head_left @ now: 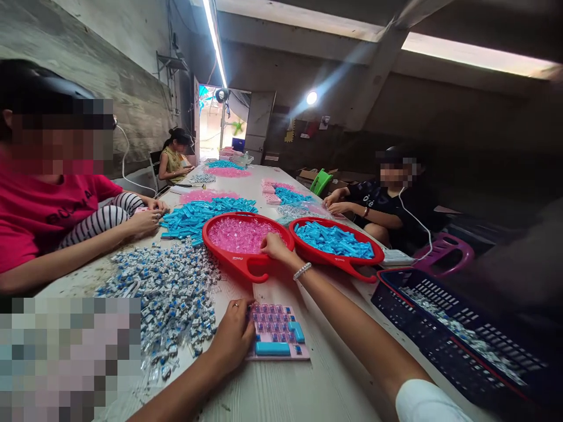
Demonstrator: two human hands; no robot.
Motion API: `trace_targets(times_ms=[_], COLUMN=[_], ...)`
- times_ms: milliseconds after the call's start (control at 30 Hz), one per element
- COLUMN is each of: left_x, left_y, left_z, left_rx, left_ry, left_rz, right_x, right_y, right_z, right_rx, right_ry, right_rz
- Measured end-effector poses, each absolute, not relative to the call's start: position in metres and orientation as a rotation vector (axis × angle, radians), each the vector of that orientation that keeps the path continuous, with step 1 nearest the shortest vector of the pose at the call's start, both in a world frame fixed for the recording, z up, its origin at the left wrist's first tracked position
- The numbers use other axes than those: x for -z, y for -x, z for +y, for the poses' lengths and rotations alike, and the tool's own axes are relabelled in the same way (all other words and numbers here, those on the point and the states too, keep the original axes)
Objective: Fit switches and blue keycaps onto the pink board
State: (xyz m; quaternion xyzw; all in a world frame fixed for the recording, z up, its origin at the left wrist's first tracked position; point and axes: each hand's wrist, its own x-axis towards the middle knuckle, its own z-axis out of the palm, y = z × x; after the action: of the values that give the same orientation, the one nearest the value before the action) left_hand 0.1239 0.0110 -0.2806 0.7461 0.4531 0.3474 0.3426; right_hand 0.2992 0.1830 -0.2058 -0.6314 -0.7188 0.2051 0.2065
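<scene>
A small pink keypad with blue and pink keycaps lies on the table in front of me. My left hand rests curled on its left edge, fingers closed over the keys. My right hand reaches forward into a red tray filled with pink keycaps, its fingers bent at the tray's right rim; what they pinch is hidden. A second red tray holding blue keycaps sits just to the right.
A heap of small grey-blue switches spreads at the left. Loose blue keycaps lie behind it. A dark crate stands at the right. Other people sit around the long table, sorting more piles.
</scene>
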Motion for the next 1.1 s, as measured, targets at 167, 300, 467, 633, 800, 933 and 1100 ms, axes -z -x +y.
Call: trace_targets(times_ms=[167,300,467,633,800,933,1100], left_x=[0.282,0.282,0.282,0.282,0.283,0.283,0.284], left_y=[-0.124,-0.125,-0.125,-0.125,-0.124,-0.124,-0.123], left_z=[0.01,0.01,0.009,0.008,0.01,0.011,0.012], left_rx=[-0.941,-0.961,-0.958,-0.95,-0.957,-0.953,-0.95], left_ry=[-1.93,-1.954,-1.969,-1.997,-2.011,-2.011,-2.021], left_rz=[1.171,1.155,1.175,1.185,1.182,1.184,1.183], right_x=[0.198,0.198,0.23,0.263,0.265,0.262,0.263], right_y=[-0.31,-0.332,-0.368,-0.39,-0.399,-0.404,-0.4], right_z=[0.155,0.106,0.039,0.002,-0.016,-0.024,-0.037], right_rx=[-0.39,-0.339,-0.491,-0.431,-0.508,-0.543,-0.471], right_ry=[1.726,1.616,1.538,1.687,1.631,1.571,1.601], right_rz=[-1.808,-1.657,-1.653,-1.975,-2.088,-2.158,-2.11])
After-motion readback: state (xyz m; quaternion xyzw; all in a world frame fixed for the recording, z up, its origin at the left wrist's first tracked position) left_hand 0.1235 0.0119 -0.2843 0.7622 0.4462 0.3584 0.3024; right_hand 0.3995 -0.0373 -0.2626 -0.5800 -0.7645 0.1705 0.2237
